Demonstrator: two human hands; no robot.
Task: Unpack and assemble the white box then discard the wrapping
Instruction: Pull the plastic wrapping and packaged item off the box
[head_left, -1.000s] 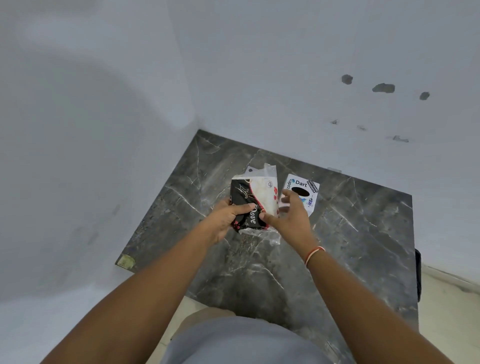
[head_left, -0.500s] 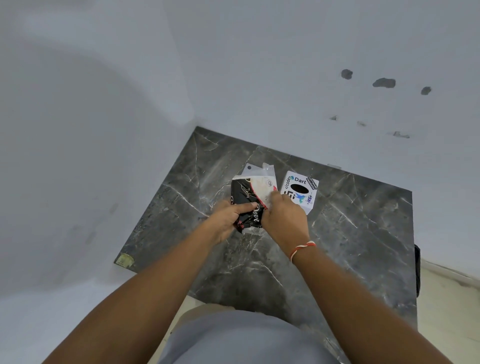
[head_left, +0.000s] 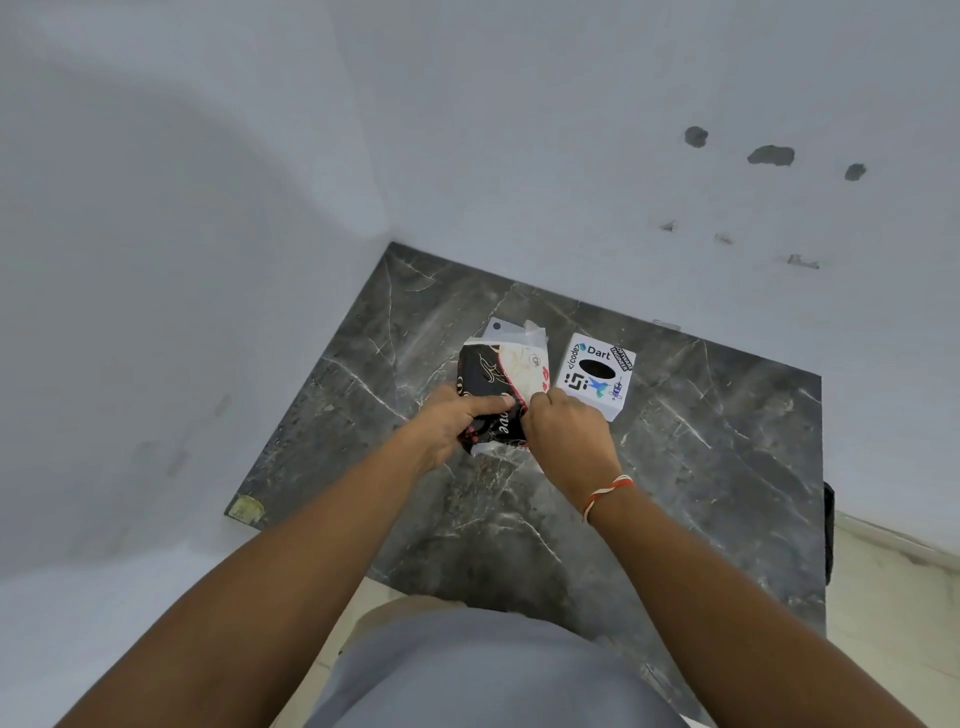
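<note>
A flat packet (head_left: 498, 371) in clear plastic wrapping, printed black, white and red, lies on the dark marble table (head_left: 701, 467). My left hand (head_left: 452, 423) presses on its near left part, thumb across the black print. My right hand (head_left: 566, 434) pinches the packet's near right edge with closed fingers. A white tab with a dark dot (head_left: 497, 327) sticks out at the packet's far end. The packet's near end is hidden under both hands.
A small white cube box (head_left: 597, 374) with stickers and a black oval hole stands just right of the packet, close to my right hand. White walls meet in a corner behind the table. A pale sticker (head_left: 247, 508) marks the table's near left corner.
My right hand went from open fingers beside the packet to a closed pinch on its near right edge. The left hand stayed on the packet. The camera moved slightly closer.
</note>
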